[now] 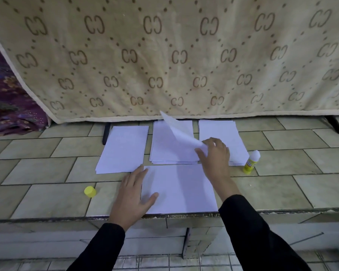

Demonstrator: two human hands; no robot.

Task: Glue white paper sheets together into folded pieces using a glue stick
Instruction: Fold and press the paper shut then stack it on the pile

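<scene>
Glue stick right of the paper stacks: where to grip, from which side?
Grip the glue stick by its yellow barrel, coming in from its right or near side. It stands upright and uncapped, so the white top is probably bare glue: leave it untouched. The right paper stack crowds its left. The right hand is nearest, but pinches a lifted sheet.

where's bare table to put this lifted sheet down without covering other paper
Bare table right of the near sheet and glue stick; more left of the left stack, around the yellow cap. Crowded centre: middle stack and right stack nearly meet the near sheet, left hand on it, right hand pinching the lifted sheet.
</scene>
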